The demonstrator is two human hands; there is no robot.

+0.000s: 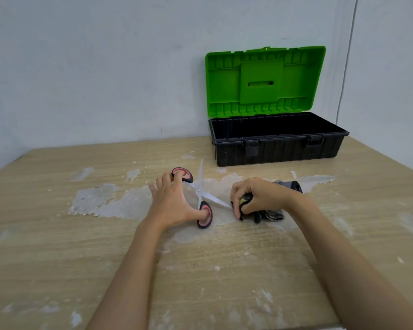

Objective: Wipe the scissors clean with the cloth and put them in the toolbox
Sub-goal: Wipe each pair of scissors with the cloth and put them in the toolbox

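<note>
Wooden table [57, 234], pale grain, patched with whitish residue [100, 201]; grey wall [93, 67] behind, thin cable [346, 60] hanging.

The right hand [258, 195] covers most of the cloth [270, 214] and the tip of one blade of the scissors [200, 196]. The left hand [174, 198] hides its thumb tip (inside a handle loop). Both forearms leave the bottom edge.
</note>
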